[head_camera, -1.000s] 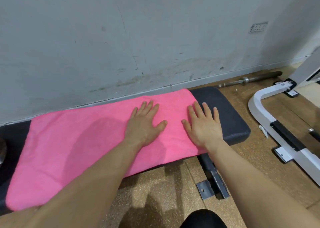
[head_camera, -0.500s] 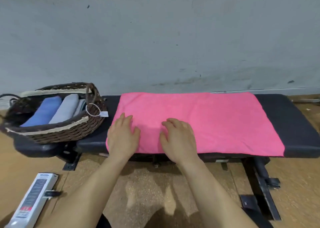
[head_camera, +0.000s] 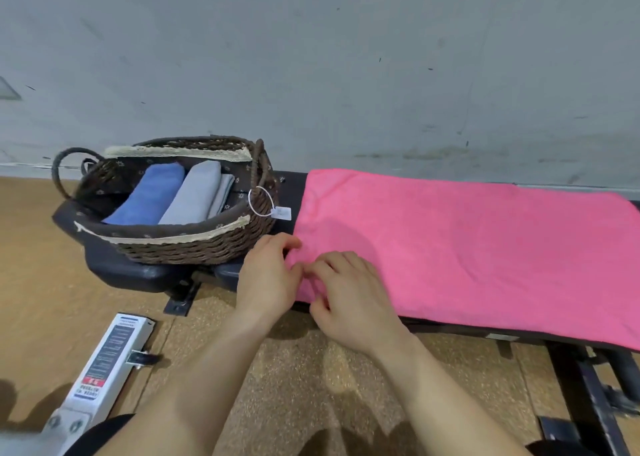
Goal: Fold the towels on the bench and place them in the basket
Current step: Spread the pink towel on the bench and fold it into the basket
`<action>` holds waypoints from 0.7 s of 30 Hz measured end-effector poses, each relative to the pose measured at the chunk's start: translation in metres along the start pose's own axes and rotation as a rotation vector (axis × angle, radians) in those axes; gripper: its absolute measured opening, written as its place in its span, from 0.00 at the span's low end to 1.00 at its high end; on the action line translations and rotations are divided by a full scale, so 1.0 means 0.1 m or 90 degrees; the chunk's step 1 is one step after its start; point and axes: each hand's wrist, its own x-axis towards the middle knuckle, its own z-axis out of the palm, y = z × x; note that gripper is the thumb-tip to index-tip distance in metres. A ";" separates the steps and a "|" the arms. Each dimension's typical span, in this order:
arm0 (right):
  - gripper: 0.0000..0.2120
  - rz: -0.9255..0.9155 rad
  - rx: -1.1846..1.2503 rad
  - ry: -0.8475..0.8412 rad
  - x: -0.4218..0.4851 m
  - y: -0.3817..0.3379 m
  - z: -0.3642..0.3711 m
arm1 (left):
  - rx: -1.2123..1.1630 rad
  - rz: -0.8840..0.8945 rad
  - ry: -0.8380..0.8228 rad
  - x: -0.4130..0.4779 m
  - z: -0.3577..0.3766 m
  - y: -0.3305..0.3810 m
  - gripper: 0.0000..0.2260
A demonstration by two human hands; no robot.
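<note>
Pink towel [head_camera: 467,247] spread flat along the padded black surface [head_camera: 588,343], just right of the wicker basket [head_camera: 194,247]. Left hand [head_camera: 266,279] and right hand [head_camera: 349,299] both pinching its near-left corner, grip closed on fabric. Soft, light, floppy terry; best taken at corners. Blue towel [head_camera: 149,192] and grey towel [head_camera: 197,192] already in.

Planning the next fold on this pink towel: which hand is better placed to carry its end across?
Probably the left hand: it pinches the pink towel at the near corner by the basket. The right hand sits just inboard.
</note>
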 end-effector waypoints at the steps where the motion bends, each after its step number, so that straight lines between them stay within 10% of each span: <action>1: 0.22 -0.002 -0.013 -0.004 -0.01 -0.02 0.04 | -0.022 -0.015 -0.005 0.01 -0.01 0.00 0.14; 11: 0.24 0.018 -0.125 0.105 0.05 -0.07 0.33 | 0.142 -0.145 -0.140 0.13 -0.14 0.14 0.11; 21: 0.28 0.064 -0.029 0.251 -0.02 -0.10 0.30 | -0.387 -0.216 -0.143 0.13 -0.19 0.38 0.06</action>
